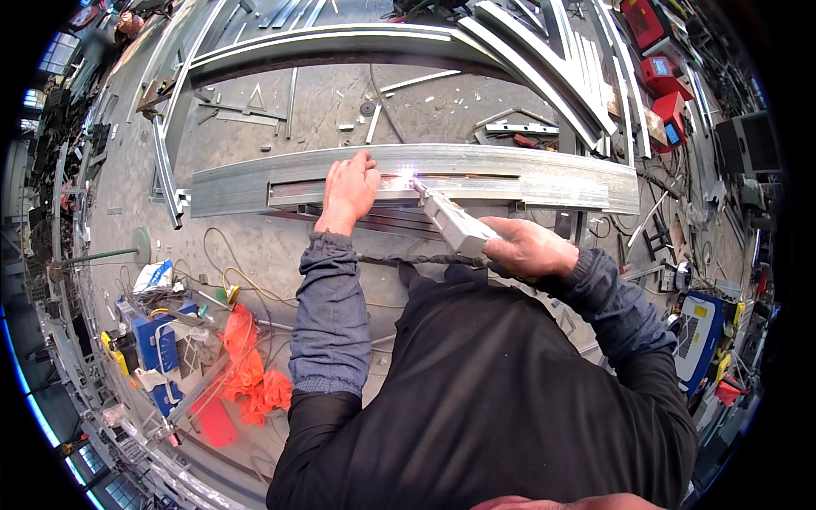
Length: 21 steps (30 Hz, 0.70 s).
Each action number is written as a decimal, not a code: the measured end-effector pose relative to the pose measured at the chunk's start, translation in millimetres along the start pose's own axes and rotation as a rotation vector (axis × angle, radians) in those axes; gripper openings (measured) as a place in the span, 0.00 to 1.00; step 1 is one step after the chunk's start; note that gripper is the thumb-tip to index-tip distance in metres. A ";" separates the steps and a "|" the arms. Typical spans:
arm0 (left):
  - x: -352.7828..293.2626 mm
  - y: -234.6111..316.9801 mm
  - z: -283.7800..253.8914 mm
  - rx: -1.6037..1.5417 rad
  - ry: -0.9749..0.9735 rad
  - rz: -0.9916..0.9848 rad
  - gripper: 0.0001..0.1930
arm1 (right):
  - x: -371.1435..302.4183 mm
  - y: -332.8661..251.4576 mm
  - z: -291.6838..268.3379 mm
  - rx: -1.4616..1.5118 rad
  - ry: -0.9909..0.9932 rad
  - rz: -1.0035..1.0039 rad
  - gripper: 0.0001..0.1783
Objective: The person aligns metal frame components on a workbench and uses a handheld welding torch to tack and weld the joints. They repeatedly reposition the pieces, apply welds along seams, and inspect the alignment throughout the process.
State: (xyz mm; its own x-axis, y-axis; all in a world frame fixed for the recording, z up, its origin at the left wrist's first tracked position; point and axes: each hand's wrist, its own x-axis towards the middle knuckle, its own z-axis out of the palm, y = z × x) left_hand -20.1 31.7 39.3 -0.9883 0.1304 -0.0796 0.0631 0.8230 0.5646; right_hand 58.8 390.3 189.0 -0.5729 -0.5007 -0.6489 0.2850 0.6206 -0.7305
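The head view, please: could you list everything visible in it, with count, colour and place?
Long metal beam: one, silver-grey, across the middle, with a bright spark at its centre.
Welding torch: one, light grey, tip at the spark.
Curved metal frames: several, silver, top and upper right.
Orange cloth: one, lower left floor.
Blue box: one, lower left, among cables.
Red machines: about three, upper right.
Left hand: bare, flat on the beam.
Right hand: bare, gripping the torch.

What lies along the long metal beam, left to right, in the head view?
Bare beam end → left hand pressing flat → bright weld glare → grey welding torch → right hand gripping it.
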 end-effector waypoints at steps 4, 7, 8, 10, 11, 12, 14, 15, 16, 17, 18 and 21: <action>-2.3 -3.8 6.0 0.001 0.005 -0.006 0.21 | 3.3 11.5 2.8 0.005 0.018 -0.059 0.30; -4.6 -0.1 2.1 0.024 -0.027 0.001 0.22 | 5.4 18.1 4.8 0.003 0.035 -0.090 0.30; -5.8 2.5 -1.4 0.041 -0.048 0.004 0.23 | 4.9 17.4 5.3 0.003 0.036 -0.091 0.29; -10.8 7.7 -7.7 0.075 -0.052 0.054 0.25 | 4.2 17.9 6.7 0.019 0.037 -0.077 0.29; -12.8 8.9 -10.4 0.092 -0.054 0.080 0.26 | 4.3 19.6 8.0 0.034 0.037 -0.063 0.29; -13.5 10.1 -13.2 0.096 -0.063 0.083 0.27 | 3.6 20.8 9.2 0.049 0.038 -0.048 0.29; -15.5 10.7 -17.0 0.105 -0.081 0.088 0.28 | -0.7 17.4 10.5 0.166 0.011 -0.089 0.29; -15.7 6.8 -15.9 0.101 -0.081 0.097 0.27 | -2.8 11.6 11.7 0.224 -0.004 -0.109 0.28; -14.6 1.0 -13.8 0.097 -0.081 0.106 0.27 | -10.9 3.9 9.0 0.231 -0.016 -0.074 0.27; -12.9 -1.3 -14.5 0.092 -0.080 0.116 0.27 | -16.3 -1.8 8.3 0.218 -0.003 -0.068 0.27; -11.0 -3.5 -15.1 0.107 -0.105 0.113 0.27 | -20.3 -5.4 8.4 0.205 0.009 -0.063 0.27; -1.2 -6.2 -18.6 0.133 -0.192 0.109 0.26 | -35.8 4.6 -3.3 0.380 -0.041 0.001 0.26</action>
State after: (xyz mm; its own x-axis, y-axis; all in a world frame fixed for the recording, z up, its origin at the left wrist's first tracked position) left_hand -21.9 16.2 51.2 -0.9309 0.3145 -0.1859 0.1980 0.8619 0.4667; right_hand 78.1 413.1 209.6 -0.5439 -0.5287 -0.6516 0.5544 0.3565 -0.7520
